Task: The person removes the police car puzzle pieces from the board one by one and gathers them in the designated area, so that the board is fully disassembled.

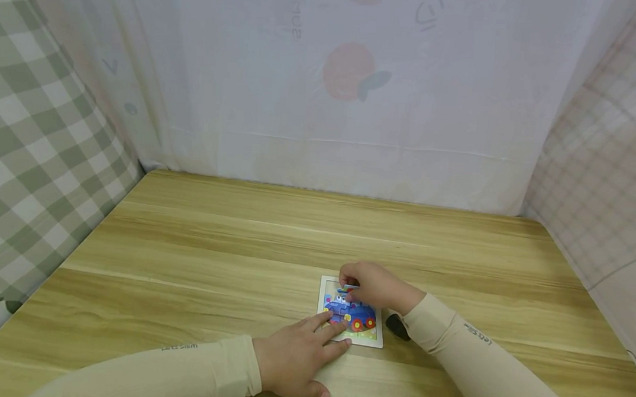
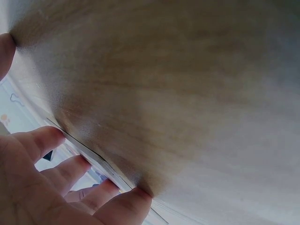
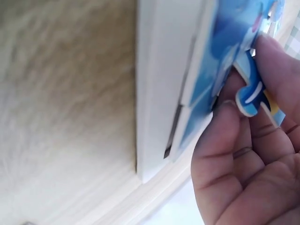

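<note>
A small square jigsaw puzzle in a white frame (image 1: 365,342) lies on the table, showing a blue cartoon vehicle with red and yellow wheels. My right hand (image 1: 378,286) is over its upper part and pinches a puzzle piece (image 3: 253,93) between thumb and fingers. The piece is blue with a yellow patch and stands tilted beside the other pieces in the right wrist view. My left hand (image 1: 299,359) lies with fingers spread, its fingertips (image 2: 140,199) on the lower left of the puzzle and its thumb on the table. That hand covers the frame's lower left corner.
A small black object (image 1: 397,327) lies right of the puzzle, partly under my right wrist. The wood-grain table (image 1: 214,247) reaches back to a pale printed curtain (image 1: 247,100). Green checked cloth (image 1: 37,168) hangs on the left, and another pale checked cloth (image 1: 603,128) on the right.
</note>
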The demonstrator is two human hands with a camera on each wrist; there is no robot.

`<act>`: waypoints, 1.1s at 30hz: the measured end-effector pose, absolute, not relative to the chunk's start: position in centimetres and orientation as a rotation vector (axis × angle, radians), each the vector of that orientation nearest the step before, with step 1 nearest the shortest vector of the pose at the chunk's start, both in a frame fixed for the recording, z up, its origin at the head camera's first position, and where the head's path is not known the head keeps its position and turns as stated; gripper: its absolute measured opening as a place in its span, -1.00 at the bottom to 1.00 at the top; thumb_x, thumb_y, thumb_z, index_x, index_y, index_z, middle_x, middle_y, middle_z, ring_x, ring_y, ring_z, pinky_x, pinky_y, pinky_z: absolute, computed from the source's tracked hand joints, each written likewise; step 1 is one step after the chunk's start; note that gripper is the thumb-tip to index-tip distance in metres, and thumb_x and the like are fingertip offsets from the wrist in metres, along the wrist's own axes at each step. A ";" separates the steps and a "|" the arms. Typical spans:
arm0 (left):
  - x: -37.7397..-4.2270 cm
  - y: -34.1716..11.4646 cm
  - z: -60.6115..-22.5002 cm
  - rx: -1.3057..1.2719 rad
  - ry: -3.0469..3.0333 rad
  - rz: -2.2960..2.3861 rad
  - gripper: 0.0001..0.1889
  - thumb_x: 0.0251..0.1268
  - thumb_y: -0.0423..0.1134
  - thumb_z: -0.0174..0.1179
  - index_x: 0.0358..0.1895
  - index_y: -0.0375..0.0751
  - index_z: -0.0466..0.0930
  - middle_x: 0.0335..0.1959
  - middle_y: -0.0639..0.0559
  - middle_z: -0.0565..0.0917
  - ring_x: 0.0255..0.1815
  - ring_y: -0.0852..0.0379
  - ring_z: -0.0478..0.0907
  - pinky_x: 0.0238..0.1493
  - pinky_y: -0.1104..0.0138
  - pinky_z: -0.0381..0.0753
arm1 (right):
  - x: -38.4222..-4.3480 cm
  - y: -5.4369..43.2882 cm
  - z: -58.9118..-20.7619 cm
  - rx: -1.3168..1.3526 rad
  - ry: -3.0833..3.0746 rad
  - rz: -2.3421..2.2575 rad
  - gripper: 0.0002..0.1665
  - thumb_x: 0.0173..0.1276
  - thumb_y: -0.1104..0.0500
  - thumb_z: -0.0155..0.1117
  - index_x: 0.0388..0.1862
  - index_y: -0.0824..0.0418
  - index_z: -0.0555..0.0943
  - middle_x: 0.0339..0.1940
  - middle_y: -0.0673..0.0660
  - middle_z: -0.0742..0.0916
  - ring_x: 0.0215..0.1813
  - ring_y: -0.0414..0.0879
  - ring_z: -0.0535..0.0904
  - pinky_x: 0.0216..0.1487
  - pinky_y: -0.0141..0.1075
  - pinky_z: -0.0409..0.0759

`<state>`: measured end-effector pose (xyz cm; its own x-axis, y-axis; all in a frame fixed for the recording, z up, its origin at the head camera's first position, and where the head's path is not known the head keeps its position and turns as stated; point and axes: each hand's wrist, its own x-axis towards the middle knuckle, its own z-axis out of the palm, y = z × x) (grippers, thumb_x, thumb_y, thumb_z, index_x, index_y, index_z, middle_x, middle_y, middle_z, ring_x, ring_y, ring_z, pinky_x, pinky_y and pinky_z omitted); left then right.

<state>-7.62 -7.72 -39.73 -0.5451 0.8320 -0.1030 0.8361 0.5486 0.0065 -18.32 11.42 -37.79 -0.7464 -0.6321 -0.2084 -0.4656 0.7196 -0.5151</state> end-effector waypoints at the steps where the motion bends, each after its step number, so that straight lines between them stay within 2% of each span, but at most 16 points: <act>1: -7.6 -7.7 -39.7 1.449 2.680 -0.066 -0.23 0.21 0.37 0.06 0.41 0.03 0.33 0.44 -0.03 0.28 0.41 -0.16 0.24 0.33 0.19 0.34 | -18.3 11.4 -37.8 -0.853 2.554 -0.619 -0.74 0.15 0.34 0.42 -0.43 0.11 0.48 -0.50 -0.05 0.52 -0.39 -0.16 0.39 -0.33 -0.32 0.41; 11: -7.6 -7.8 -39.7 1.442 2.676 -0.055 -0.24 0.22 0.37 0.05 0.41 0.04 0.33 0.46 -0.03 0.26 0.42 -0.15 0.23 0.33 0.19 0.35 | -18.1 10.6 -37.4 -0.806 2.579 -0.483 -0.88 0.17 0.32 0.41 -0.45 0.16 0.62 -0.50 -0.06 0.61 -0.44 -0.19 0.42 -0.37 -0.34 0.45; 15: -7.6 -7.8 -39.7 1.448 2.685 -0.053 -0.24 0.21 0.37 0.06 0.41 0.04 0.33 0.45 -0.04 0.26 0.41 -0.15 0.24 0.32 0.19 0.36 | -18.0 10.5 -37.3 -0.825 2.590 -0.422 -0.93 0.19 0.33 0.38 -0.38 0.22 0.65 -0.45 -0.03 0.64 -0.42 -0.18 0.44 -0.31 -0.30 0.52; 19: -7.6 -7.8 -39.7 1.456 2.697 -0.054 -0.24 0.20 0.37 0.07 0.40 0.04 0.34 0.44 -0.04 0.28 0.41 -0.15 0.24 0.32 0.19 0.36 | -17.9 10.4 -37.4 -0.785 2.594 -0.440 -0.93 0.22 0.33 0.36 -0.31 0.23 0.67 -0.38 0.00 0.68 -0.38 -0.16 0.47 -0.23 -0.24 0.57; 27: -7.7 -7.7 -39.6 1.436 2.679 -0.047 -0.24 0.21 0.36 0.07 0.41 0.04 0.33 0.45 -0.02 0.27 0.42 -0.15 0.23 0.32 0.18 0.35 | -18.1 11.4 -37.2 -0.729 2.581 -0.682 -0.86 0.19 0.33 0.39 -0.39 0.15 0.59 -0.44 -0.04 0.58 -0.35 -0.15 0.44 -0.26 -0.29 0.47; 33: -7.6 -7.7 -39.5 1.408 2.677 -0.041 -0.24 0.21 0.36 0.08 0.41 0.05 0.32 0.45 -0.02 0.26 0.43 -0.14 0.21 0.31 0.16 0.37 | -18.5 12.0 -36.8 -0.706 2.567 -0.757 -0.91 0.27 0.34 0.30 -0.30 0.18 0.61 -0.41 -0.02 0.63 -0.37 -0.18 0.47 -0.29 -0.31 0.51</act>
